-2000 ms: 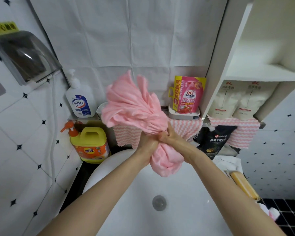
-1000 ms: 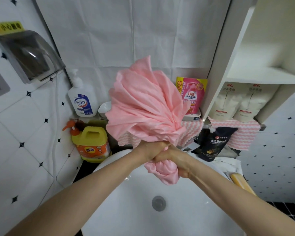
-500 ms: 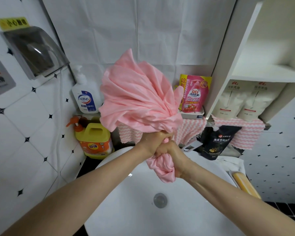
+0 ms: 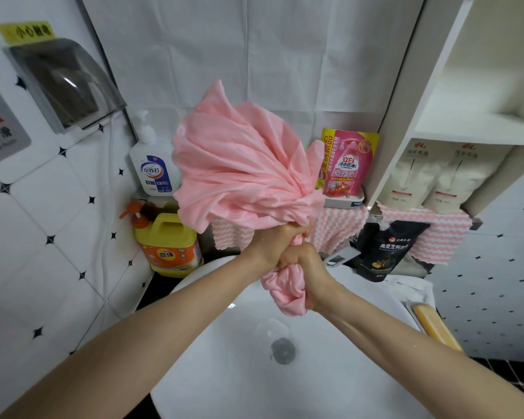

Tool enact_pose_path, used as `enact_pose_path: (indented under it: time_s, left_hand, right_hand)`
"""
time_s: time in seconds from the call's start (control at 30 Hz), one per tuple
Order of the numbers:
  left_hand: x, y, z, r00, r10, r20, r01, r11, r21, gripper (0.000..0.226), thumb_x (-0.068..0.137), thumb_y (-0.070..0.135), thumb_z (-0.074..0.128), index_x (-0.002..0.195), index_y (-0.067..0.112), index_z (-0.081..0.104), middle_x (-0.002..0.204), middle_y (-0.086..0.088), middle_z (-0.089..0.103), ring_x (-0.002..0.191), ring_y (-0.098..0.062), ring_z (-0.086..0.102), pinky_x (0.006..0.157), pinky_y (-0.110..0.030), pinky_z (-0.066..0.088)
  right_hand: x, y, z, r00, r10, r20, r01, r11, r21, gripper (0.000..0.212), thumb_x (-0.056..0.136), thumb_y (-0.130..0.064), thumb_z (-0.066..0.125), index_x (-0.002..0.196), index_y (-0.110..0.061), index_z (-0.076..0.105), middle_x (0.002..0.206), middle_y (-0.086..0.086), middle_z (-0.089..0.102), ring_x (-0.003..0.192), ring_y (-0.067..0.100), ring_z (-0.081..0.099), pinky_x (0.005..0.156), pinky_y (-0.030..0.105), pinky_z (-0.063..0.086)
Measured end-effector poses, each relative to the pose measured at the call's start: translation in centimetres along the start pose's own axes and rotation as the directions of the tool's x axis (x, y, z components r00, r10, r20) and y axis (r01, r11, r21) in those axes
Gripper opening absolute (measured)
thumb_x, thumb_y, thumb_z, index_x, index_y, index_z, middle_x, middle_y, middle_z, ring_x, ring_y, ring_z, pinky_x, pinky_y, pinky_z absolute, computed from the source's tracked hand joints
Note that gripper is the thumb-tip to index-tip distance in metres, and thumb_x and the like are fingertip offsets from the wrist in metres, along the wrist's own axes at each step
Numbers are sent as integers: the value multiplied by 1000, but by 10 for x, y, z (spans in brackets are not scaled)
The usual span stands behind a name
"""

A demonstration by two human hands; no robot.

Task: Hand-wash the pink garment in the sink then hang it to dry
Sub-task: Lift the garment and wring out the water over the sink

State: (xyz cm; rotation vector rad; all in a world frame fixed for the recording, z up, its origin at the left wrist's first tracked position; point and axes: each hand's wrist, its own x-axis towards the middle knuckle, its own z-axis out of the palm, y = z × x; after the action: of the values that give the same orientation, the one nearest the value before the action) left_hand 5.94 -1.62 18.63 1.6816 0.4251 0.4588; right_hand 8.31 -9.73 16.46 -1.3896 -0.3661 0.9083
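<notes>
The pink garment point(image 4: 248, 176) is bunched into a tight, twisted neck where the hands close on it. Above that neck it flares into a broad fan of deep folds, its top corner rising to a point against the white wall. Below the grip hangs a short wrung knot of cloth, creased and slightly glossy. The fabric is thin, smooth and plain pink.

The left hand point(image 4: 270, 243) curls its fingers round the neck just under the fan. The right hand point(image 4: 306, 264) grips directly beneath it, the two fists touching, and the knotted end comes out below the right palm. The bundle is held in the air above the back half of the sink point(image 4: 224, 388), a round, glossy white basin with a grey metal drain point(image 4: 283, 350) at its middle.

Left of the garment, a white plastic pump bottle point(image 4: 152, 164) stands on a ledge. A yellow detergent jug point(image 4: 170, 246) with an orange pump stands on the dark counter below it. To the right are a pink refill pouch point(image 4: 347, 164), a pink-and-white wavy cloth point(image 4: 336, 225) draped over the ledge, and a black pouch point(image 4: 384, 252). A small chrome piece point(image 4: 342, 257) beside the right hand may be the tap, though little of it shows.
</notes>
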Motion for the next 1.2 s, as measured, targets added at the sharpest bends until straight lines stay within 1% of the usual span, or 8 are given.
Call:
enact_pose_path:
  time_s: [0.17,0.4,0.5,0.63,0.83,0.97,1.1,1.2]
  left_hand:
    - [5,11,-5,999,37,-26,-36,999,3,29,74,9,63,53,16,45,42,16,51,49,5,48,58,-7,36]
    - [6,23,-17,1000,29,-4,-27,984,178,12,95,16,52,91,12,63,86,12,54,82,8,44,73,5,31]
    - [7,20,-12,996,20,-89,-7,990,138,16,91,17,59,74,18,59,81,11,57,93,-7,50,82,-3,37]
    - [3,22,-2,990,46,-130,-40,998,55,9,83,22,67,89,16,67,102,0,64,109,-16,56,97,-22,38]
    - [3,31,-9,1000,11,17,-10,996,-87,35,73,48,73,100,27,68,103,14,67,105,-5,59,103,-26,39]
    - [-4,28,-29,965,-171,200,162,985,62,12,95,41,49,86,34,48,85,15,52,78,1,51,58,-13,41]
    - [-9,6,-44,949,-225,223,215,974,69,26,99,12,46,75,23,47,78,7,50,64,2,59,54,-5,44]
    - [-7,3,-46,906,-201,371,194,979,56,22,77,29,73,92,17,62,93,4,69,94,-3,64,76,-11,50]
  right_hand:
    - [-2,-15,-5,984,-51,169,62,997,-55,15,50,-7,52,46,-12,66,55,8,64,56,18,63,56,21,47]
    - [7,-19,-33,906,-32,422,55,998,-43,75,69,-32,81,133,-29,42,125,-6,64,114,13,61,84,23,52]
    - [1,-11,-35,884,6,467,20,998,-51,97,45,-56,89,128,-26,48,123,-4,65,111,13,62,79,22,52]
    - [-4,-7,-23,912,13,410,30,995,-98,39,59,-20,83,94,-14,67,86,0,72,83,15,66,72,26,54]
    - [-7,-20,-25,920,63,386,-74,997,14,12,77,4,63,86,-3,61,58,3,62,49,12,57,45,21,47]
    - [-2,-21,-30,922,98,373,-128,990,56,15,56,-13,71,70,-14,65,55,2,40,59,15,15,48,18,24]
    - [-6,-20,-28,906,121,406,-136,991,7,15,62,-8,60,53,-19,63,47,-4,38,43,10,15,47,18,13]
    - [-6,-20,-29,897,206,391,-207,978,-40,7,63,-7,54,58,-11,51,44,0,33,31,7,25,41,11,16]
